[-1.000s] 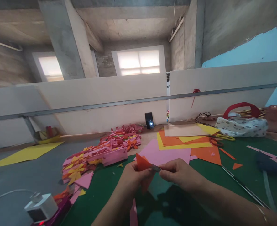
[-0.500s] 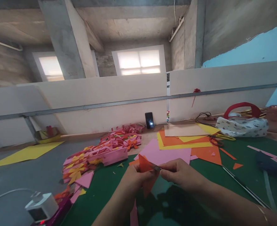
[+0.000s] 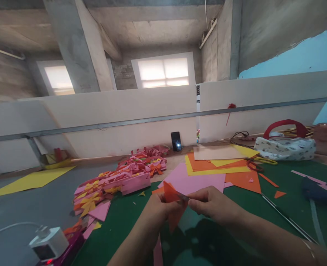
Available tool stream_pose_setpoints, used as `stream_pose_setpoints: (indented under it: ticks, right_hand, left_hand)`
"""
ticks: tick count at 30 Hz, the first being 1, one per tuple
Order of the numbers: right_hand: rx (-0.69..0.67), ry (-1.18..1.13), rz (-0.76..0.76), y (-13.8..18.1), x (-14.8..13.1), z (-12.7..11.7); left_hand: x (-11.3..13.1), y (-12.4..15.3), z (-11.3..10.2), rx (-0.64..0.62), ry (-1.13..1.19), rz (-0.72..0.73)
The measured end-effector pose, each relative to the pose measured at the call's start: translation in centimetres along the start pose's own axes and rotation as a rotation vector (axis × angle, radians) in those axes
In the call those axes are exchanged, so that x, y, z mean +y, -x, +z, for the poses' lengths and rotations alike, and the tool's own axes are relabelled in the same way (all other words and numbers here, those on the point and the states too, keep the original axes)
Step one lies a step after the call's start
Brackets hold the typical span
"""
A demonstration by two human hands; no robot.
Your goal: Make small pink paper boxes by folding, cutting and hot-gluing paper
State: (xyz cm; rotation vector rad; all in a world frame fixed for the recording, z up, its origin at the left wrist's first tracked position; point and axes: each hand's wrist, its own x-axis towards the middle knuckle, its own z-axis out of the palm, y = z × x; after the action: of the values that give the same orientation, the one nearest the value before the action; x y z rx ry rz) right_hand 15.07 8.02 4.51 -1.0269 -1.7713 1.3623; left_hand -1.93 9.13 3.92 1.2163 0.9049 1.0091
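My left hand (image 3: 158, 210) pinches a folded orange paper piece (image 3: 169, 192), and a pointed flap of it hangs below my fingers. My right hand (image 3: 213, 205) is closed on a small grey metal tool (image 3: 183, 197) whose tip meets the paper; it looks like a scissor blade, though most of it is hidden in my fist. Both hands hover just above the green mat (image 3: 119, 225), close together in front of a pink sheet (image 3: 196, 181).
A heap of pink paper crafts with orange and yellow bows (image 3: 119, 181) lies to the left. Orange and yellow sheets (image 3: 219, 164), a phone (image 3: 176, 141) and a floral bag (image 3: 285, 148) are behind. A metal rod (image 3: 288, 220) and a white device (image 3: 48, 244) lie nearby.
The orange piece has turned in my left hand, so a pointed flap now hangs below my fingers. Both hands have stayed in nearly the same place.
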Motion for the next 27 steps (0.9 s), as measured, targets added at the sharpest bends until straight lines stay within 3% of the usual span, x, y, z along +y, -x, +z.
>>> stream_pose_setpoints:
  ticks: [27]
  right_hand:
    - [0.014, -0.149, 0.098, 0.59, -0.05, 0.36]
  left_hand:
    - [-0.55, -0.25, -0.8, -0.025, 0.031, -0.089]
